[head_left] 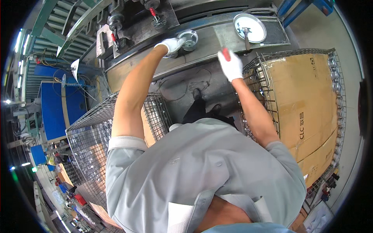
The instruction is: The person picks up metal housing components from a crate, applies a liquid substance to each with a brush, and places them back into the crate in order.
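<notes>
My left hand (171, 45), in a white glove, is closed on the near-left rim of a round, shiny metal cup-like part (190, 40) on the bench. Partly covered by that hand, a second round metal piece (171, 55) shows at the bench's front edge. My right hand (232, 66), also gloved in white, is held in front of the bench, fingers wrapped round a small red object (226, 54). Only its red end sticks out, so its kind cannot be made out. To the right, a round metal pan (236, 25) holds something white, and a dark-handled brush-like tool (246, 39) lies across its rim.
The bench (134, 70) runs across in front of me. Red-handled toggle clamps (153, 14) stand behind it on the left. Wire baskets flank me: the left basket (91, 136) holds metal parts; the right basket (268, 85) is lined with cardboard (307, 116). A thin cable loops on the floor.
</notes>
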The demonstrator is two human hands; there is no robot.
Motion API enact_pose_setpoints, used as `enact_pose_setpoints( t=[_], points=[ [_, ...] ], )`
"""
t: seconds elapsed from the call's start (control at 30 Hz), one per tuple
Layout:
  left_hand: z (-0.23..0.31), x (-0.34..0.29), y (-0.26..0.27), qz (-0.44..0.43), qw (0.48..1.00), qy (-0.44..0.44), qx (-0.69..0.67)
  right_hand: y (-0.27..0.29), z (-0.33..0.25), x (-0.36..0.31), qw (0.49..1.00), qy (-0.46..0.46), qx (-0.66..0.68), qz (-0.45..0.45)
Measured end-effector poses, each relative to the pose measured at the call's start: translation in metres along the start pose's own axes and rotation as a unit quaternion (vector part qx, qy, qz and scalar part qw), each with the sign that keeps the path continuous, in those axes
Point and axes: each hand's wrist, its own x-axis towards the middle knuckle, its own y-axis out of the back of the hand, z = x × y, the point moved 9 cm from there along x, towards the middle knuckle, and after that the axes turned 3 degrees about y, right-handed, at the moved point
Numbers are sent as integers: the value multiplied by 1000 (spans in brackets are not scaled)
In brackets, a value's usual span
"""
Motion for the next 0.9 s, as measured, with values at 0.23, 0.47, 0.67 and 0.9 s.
enact_pose_setpoints(
  t=[0.23,0.47,0.67,0.9],
  points=[
    [24,-24,2,92,991,-92,38,6,85,7,976,-75,-104,176],
    [6,-114,43,325,937,-23,-124,-49,134,-53,974,-218,-5,65],
    [-3,-115,21,346,934,-36,-77,-52,-80,-18,997,79,-28,4],
    [-52,-110,-6,332,929,13,-165,-96,-95,7,994,98,-40,-32]
  ],
)
